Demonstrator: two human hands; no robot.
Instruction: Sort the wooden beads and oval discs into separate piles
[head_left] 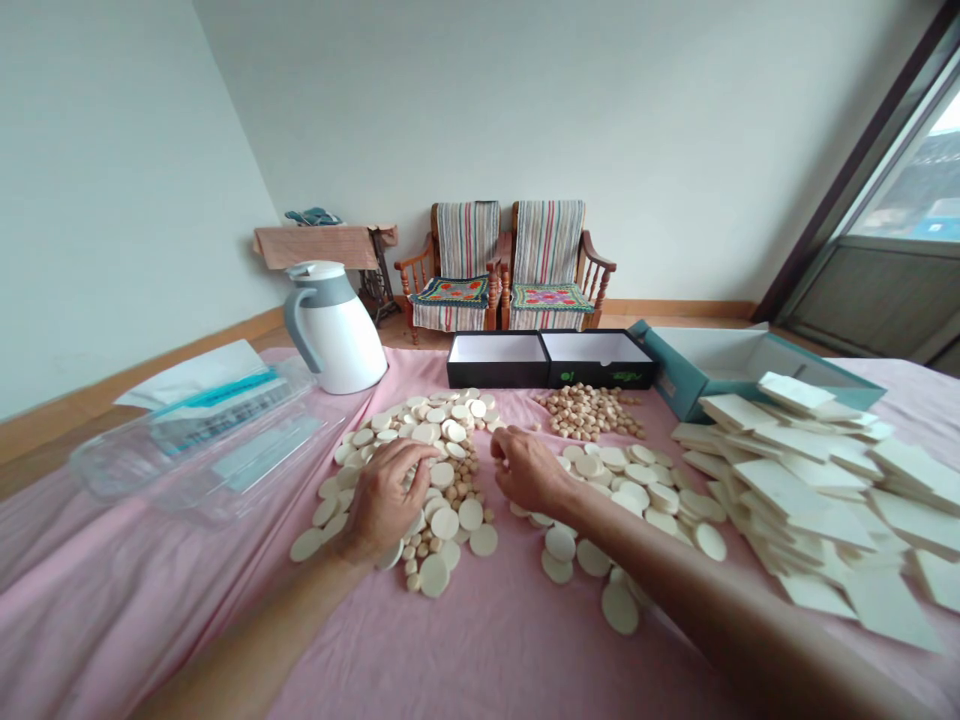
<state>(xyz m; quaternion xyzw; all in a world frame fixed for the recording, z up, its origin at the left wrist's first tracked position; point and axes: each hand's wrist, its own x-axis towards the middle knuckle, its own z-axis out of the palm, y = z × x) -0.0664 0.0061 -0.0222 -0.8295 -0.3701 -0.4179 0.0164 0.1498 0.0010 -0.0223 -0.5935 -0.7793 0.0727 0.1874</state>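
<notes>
See the left hand point(390, 490) bent low over the pale discs point(444, 524), fingers curved and thumb parted from them, apparently empty. Just right of that thumb, note wooden beads point(460, 484) strewn among the discs in a loose strip running near to far, closer to the left hand than to the right hand point(529, 468). Find the latter beyond the strip's right side, near a separate bead heap point(589, 412), fingers curled inward; cannot tell whether closed on anything, with tips hidden.
</notes>
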